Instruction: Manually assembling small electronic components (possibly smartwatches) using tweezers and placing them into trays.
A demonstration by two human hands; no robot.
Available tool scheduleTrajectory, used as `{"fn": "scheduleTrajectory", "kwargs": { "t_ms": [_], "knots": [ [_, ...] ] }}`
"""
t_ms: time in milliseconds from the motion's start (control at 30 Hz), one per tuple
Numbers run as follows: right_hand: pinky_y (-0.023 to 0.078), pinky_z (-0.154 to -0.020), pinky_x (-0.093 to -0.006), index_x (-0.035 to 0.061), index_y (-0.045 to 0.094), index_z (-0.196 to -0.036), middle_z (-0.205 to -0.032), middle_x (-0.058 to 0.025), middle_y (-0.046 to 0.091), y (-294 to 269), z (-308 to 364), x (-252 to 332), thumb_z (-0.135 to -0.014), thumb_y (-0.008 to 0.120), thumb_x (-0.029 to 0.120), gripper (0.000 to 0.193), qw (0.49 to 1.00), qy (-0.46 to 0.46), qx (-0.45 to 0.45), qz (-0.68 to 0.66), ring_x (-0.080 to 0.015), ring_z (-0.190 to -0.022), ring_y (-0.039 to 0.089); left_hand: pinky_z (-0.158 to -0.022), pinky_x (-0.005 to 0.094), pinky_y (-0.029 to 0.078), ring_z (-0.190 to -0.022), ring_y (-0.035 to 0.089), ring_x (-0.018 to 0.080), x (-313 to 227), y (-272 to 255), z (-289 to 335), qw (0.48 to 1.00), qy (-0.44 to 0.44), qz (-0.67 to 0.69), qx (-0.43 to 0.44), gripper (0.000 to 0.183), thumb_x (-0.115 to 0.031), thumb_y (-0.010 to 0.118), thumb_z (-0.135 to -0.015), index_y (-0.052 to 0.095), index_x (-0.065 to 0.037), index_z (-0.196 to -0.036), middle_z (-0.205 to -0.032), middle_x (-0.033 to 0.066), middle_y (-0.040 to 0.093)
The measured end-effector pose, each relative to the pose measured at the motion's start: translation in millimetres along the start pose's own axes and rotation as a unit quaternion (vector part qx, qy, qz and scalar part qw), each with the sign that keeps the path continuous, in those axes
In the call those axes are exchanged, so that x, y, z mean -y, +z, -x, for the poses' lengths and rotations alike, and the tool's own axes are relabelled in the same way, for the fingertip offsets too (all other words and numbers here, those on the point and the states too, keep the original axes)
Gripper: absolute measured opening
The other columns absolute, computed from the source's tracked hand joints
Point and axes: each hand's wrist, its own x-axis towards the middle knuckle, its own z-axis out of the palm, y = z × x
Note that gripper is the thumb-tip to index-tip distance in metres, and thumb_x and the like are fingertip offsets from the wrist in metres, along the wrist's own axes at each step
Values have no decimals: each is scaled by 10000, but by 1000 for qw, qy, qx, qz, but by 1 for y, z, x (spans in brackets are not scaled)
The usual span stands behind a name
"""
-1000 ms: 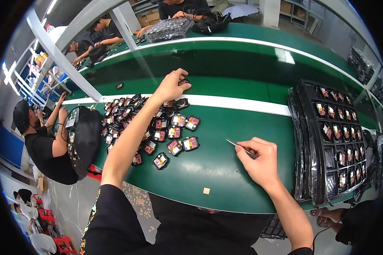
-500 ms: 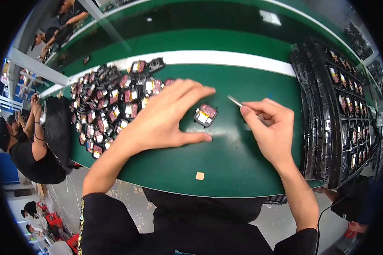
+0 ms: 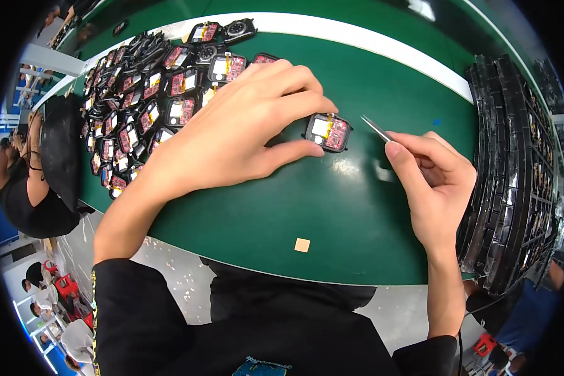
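Note:
An opened smartwatch body lies on the green tabletop, its inside facing up. A red circuit board, a white part and a yellow strip show in its square black case. Thumb and index finger of my left hand close on its edges from the left, palm down. To its right, my right hand pinches metal tweezers. Their tips point up and left, just apart from the watch body. Nearer me on the table lies a small tan square.
Many similar watch bodies are heaped beyond my left forearm. Black trays stand stacked along the right side. A white strip runs across the back of the green table. A co-worker sits at the left.
My left thumb and index finger have closed on the watch body, which has turned, its board now toward the right. The tweezers remain in my right hand. The whole view has shifted.

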Motion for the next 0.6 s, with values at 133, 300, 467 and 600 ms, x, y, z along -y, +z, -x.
{"fn": "scheduleTrajectory", "kwargs": {
  "t_ms": [133,300,467,600],
  "knots": [
    [396,-600,-193,-66,848,-1078,-799,-2,674,-3,0,6,-964,817,-50,119,995,44,29,-85,-16,-696,553,-1098,475,409,-1182,643,306,-4,4,-2,999,15,38,9,463,-157,903,-852,761,-81,-1286,-1234,82,719],
    [377,-586,-206,-70,841,-1053,-768,-11,669,-5,1,-2,-944,800,-69,117,997,-35,68,13,-27,-659,547,-1156,450,311,-1144,661,249,1,-2,-1,998,19,23,60,525,-210,913,-856,763,-86,-1343,-1179,52,750],
    [385,-596,-201,-83,835,-1050,-790,-14,675,0,2,3,-950,784,-88,112,987,-68,98,103,-31,-670,565,-1134,458,334,-1066,666,238,3,0,-4,997,18,25,68,521,-222,930,-828,790,-61,-1303,-1106,54,749],
    [388,-596,-192,-82,834,-1044,-779,-10,671,3,1,-2,-946,787,-84,108,989,-73,84,102,-29,-664,568,-1117,456,346,-1048,656,245,2,1,-5,998,32,37,42,497,-207,926,-815,806,-51,-1271,-1088,62,741]
  ]
}}
